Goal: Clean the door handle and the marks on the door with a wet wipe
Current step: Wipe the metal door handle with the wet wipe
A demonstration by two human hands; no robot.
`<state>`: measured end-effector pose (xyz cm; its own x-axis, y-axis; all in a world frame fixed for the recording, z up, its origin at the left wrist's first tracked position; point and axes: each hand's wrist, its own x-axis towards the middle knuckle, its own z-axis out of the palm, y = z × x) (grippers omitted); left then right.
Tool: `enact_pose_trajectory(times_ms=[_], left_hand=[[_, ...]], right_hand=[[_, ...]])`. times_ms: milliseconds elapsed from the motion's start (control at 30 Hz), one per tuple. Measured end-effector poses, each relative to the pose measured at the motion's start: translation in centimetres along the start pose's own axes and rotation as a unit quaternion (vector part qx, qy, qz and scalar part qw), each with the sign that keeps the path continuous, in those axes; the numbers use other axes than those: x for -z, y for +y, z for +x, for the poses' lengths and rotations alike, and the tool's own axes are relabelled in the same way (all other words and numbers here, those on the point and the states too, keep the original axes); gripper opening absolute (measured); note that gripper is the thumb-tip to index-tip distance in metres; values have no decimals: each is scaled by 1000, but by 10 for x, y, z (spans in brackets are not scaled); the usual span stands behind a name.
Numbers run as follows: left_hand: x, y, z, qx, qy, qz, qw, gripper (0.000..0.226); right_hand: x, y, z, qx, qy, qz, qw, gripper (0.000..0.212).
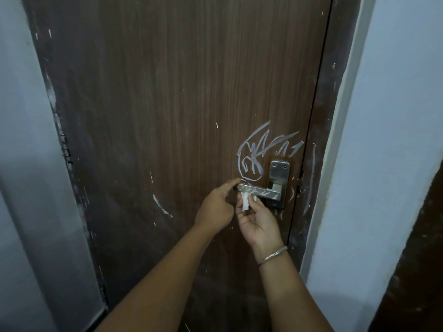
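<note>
You are wiping the door handle; the marks on the door are not yet touched.

Your left hand [217, 203] pinches the free end of the lever handle [257, 190] to steady it, and your right hand [257, 220] grips a bunched wet wipe [245, 202] just under the lever, touching it. Next, I think, rub along the scratched lever, then go up to the white scribble [260, 152] above it.

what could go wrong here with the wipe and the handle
The wet wipe is a small wad pinched in the right hand, so it may smear the white marks on the door handle rather than lift them. The left hand steadies the lever's tip; pressing could swing the lever down. The big scribble above is untouched.
</note>
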<state>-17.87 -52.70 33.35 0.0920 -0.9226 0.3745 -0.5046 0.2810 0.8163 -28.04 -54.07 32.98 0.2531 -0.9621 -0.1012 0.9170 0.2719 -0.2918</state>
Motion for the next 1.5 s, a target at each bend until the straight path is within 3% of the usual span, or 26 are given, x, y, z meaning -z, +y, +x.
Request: enact_pose_trajectory(times_ms=[200,400,600,833,1167,1267,1367,1433,1500], left_hand=[[2,1,-3,15,-15,22,1000,77],[3,5,-4,28,-25,54,998,80],[4,5,-7,35,-36,68,996,79],[3,6,-9,26,-37,82,996,72],[2,7,-10,27,-35,82,996,68],[3,8,-11,20,-42,68,997,67],[2,4,-9,19,-45,81,996,74],[1,2,-7,22,-42,90,995,77],[2,1,-6,28,-42,98,994,77]], right_hand=[[21,-22,-14,37,26,98,994,13],[7,-19,-16,29,43,23,998,10],[21,-30,-24,66,40,40,996,13],[20,-28,-26,70,20,-76,994,17],[28,-30,-20,59,14,-82,995,18],[36,-31,-20,103,41,-128,986,25],[40,-28,-21,203,104,-246,942,25],[40,-25,-26,301,133,-363,872,21],[40,-23,-32,402,136,-463,778,19]])
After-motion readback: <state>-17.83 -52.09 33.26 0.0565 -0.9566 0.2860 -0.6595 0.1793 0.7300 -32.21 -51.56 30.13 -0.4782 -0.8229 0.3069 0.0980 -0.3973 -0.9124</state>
